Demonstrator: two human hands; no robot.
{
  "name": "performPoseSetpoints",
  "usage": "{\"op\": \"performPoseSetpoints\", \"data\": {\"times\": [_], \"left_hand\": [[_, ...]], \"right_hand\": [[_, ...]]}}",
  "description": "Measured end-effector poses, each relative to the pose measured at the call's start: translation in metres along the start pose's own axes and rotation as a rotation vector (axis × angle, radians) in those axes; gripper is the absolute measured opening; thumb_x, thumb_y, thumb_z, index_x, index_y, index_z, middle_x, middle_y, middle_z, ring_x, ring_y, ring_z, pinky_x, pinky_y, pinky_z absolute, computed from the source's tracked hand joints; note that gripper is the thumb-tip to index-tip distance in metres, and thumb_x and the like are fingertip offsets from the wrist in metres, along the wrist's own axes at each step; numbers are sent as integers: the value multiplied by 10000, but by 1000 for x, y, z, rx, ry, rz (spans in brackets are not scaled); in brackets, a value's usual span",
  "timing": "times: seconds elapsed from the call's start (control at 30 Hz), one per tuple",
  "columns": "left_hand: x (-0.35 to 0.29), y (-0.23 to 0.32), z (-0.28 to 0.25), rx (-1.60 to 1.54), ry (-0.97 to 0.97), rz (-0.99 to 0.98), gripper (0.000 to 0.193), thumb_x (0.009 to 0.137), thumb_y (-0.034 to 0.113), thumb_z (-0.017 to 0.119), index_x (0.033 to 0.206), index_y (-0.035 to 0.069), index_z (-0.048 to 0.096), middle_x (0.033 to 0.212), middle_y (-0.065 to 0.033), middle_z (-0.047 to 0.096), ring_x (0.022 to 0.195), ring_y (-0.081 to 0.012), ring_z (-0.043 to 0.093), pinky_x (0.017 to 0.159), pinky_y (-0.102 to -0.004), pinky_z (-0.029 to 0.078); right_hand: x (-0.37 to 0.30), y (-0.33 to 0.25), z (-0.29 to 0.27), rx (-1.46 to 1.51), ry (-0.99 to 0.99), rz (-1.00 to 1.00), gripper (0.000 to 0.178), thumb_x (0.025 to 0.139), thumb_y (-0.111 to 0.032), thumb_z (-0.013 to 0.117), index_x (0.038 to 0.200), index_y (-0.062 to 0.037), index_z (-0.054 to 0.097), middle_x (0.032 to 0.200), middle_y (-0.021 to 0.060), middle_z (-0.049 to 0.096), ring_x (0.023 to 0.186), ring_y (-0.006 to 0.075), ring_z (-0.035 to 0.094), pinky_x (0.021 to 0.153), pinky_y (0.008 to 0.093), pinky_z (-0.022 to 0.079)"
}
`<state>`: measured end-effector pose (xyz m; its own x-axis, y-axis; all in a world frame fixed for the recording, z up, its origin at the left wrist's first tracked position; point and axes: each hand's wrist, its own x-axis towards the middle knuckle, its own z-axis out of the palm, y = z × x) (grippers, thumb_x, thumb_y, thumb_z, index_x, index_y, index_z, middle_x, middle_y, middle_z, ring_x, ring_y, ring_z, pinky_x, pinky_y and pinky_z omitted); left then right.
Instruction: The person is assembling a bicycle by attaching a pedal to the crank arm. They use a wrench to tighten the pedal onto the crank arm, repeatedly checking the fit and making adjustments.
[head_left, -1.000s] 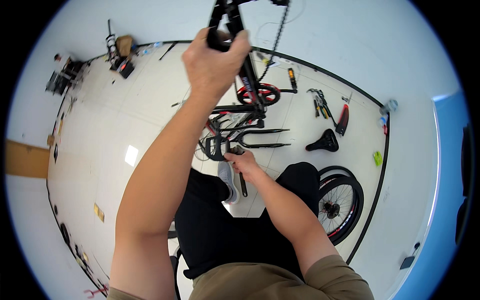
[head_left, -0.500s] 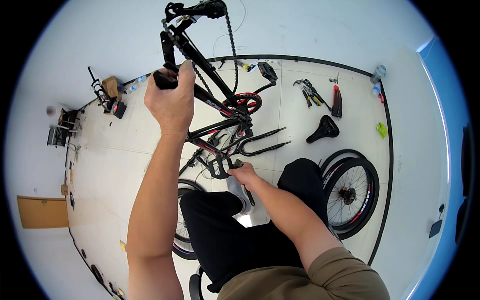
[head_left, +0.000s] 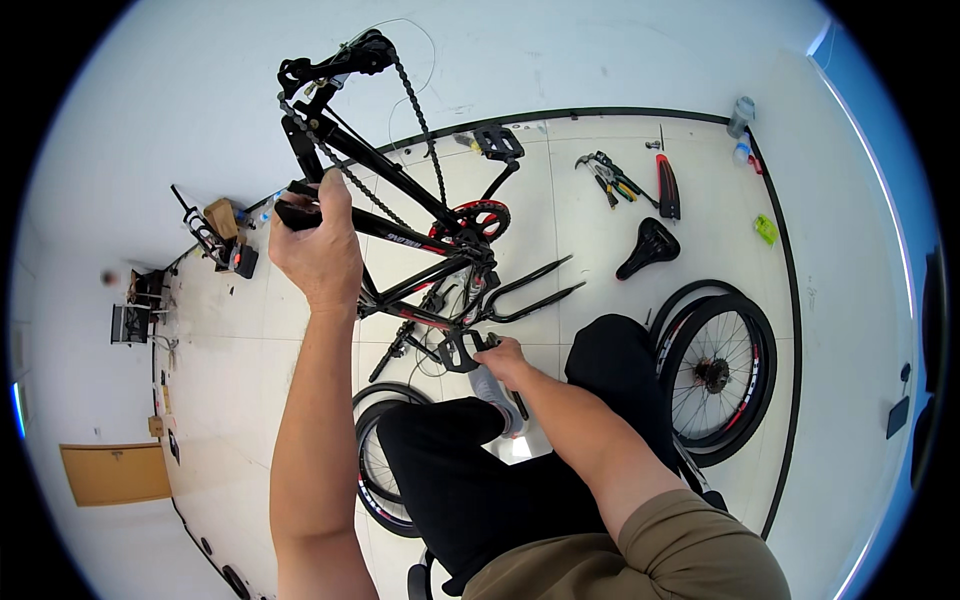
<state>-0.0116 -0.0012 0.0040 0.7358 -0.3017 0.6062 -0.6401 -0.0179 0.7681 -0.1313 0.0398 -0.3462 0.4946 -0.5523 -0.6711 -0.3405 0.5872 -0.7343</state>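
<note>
The left hand (head_left: 318, 255) is wrapping firmly around a rear tube of the bike frame (head_left: 400, 236), while the right hand (head_left: 505, 362) is closing on a dark wrench (head_left: 519, 404) beside the nearer pedal (head_left: 456, 352). The frame is tilting in front of the person, rear end upward; what is supporting it underneath is not showing clearly. It is probably feeling stiff, sturdy and moderately heavy, its smooth paint perhaps being slippery. The bare tubes are offering the best hold, away from the dangling chain (head_left: 422, 128). The frame is showing glossy black with red accents and pale lettering.
</note>
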Motion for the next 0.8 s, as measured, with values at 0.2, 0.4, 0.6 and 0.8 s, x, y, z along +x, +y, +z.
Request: {"op": "performPoseSetpoints", "data": {"times": [0.2,0.4,0.6,0.8], "left_hand": [[1,1,0,6,-14,-3,332,837,267,771,756,-11,607,695,-1,579,653,-88,482,635,-246,425],[-1,0,-5,15,0,6,353,847,281,780,768,-13,603,709,-11,580,673,-96,486,652,-250,434],[-1,2,-1,20,-11,21,345,847,276,782,784,-15,608,725,-10,590,680,-93,493,657,-245,435],[0,3,-2,8,12,12,332,844,259,784,779,-13,606,727,-10,591,683,-92,498,663,-245,439]], "right_hand": [[28,27,-9,-18,64,-14,316,696,-97,799,970,34,710,935,184,721,858,295,697,765,383,535],[23,23,-23,-62,135,-4,291,701,-119,804,921,40,701,857,145,702,777,242,661,708,392,518],[47,37,-46,-69,239,50,235,716,-112,788,884,24,694,823,135,690,742,252,647,678,404,510],[47,30,-66,-8,331,123,214,714,-84,768,859,23,654,796,141,664,708,267,633,642,422,499]]}}
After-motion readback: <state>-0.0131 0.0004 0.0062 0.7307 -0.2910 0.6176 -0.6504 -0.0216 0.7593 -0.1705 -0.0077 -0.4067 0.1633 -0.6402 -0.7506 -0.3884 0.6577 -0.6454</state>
